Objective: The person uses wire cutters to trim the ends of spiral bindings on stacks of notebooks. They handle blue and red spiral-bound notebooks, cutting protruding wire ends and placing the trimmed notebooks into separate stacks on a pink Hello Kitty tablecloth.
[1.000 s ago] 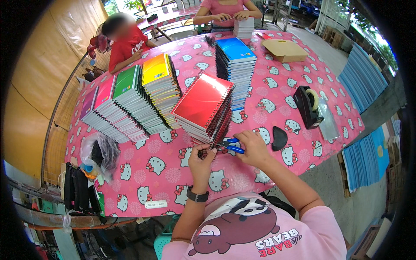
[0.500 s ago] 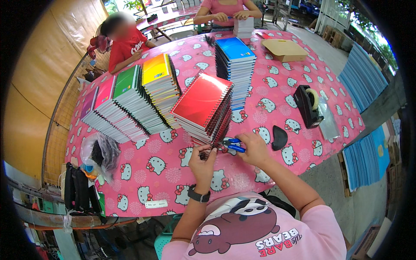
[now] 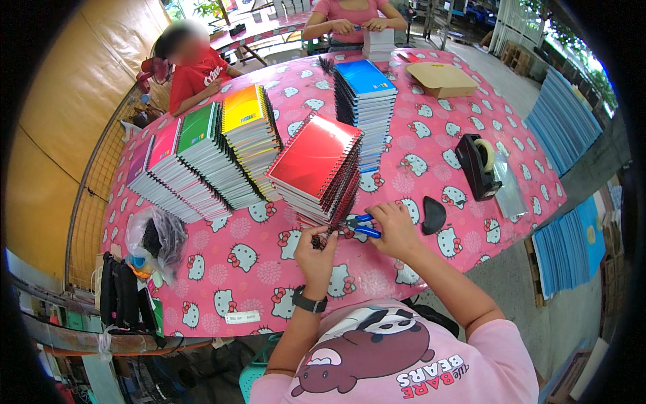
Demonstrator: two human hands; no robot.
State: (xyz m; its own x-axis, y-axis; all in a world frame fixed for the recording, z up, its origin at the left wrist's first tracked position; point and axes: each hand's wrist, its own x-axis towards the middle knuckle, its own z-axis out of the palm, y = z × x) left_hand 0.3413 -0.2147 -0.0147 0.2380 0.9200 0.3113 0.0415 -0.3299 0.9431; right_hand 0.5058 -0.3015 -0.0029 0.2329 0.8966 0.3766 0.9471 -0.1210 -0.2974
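Observation:
A tall stack of red spiral notebooks (image 3: 315, 158) stands before me on the table, its dark coils toward the right. At its near bottom corner, my right hand (image 3: 393, 229) is closed around the blue handles of pliers (image 3: 367, 231), whose jaws point left to the stack's lower coil end. My left hand (image 3: 314, 259) pinches a bunch of dark binding coil (image 3: 319, 242) just left of the jaws. Exactly where the jaws meet the coil is too small to make out.
Stacks of yellow (image 3: 242, 108), green (image 3: 198, 126), pink (image 3: 163, 143) and purple notebooks stand left, a blue stack (image 3: 365, 77) behind. A tape dispenser (image 3: 476, 165) and black curved piece (image 3: 434, 214) lie right, a plastic bag (image 3: 158, 236) left. Two people sit across the table.

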